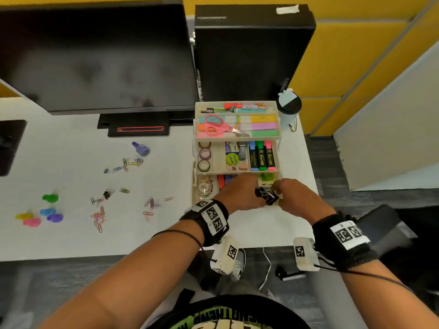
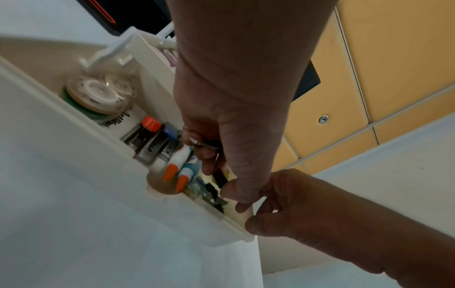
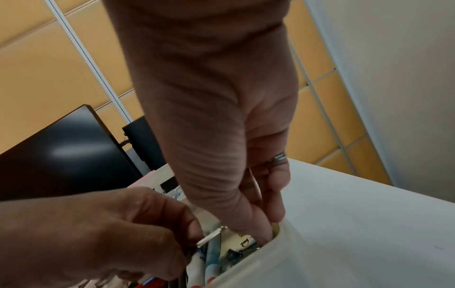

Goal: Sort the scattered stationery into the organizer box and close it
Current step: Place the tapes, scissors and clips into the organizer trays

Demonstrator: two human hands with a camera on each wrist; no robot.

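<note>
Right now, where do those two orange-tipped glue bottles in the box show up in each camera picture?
Head: not visible; the hands cover that part of the bottom tray.
Left wrist: glue bottles at centre, in the bottom tray, just left of the left hand.
Right wrist: bottom edge, only white bodies show; identity uncertain.
Shared landmark: the organizer box.

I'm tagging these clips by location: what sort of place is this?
Most likely an office desk or workstation: a dark monitor stands on a white desk, yellow partition panels run behind it, and a lidded coffee cup sits beside the open stationery organizer.
</note>
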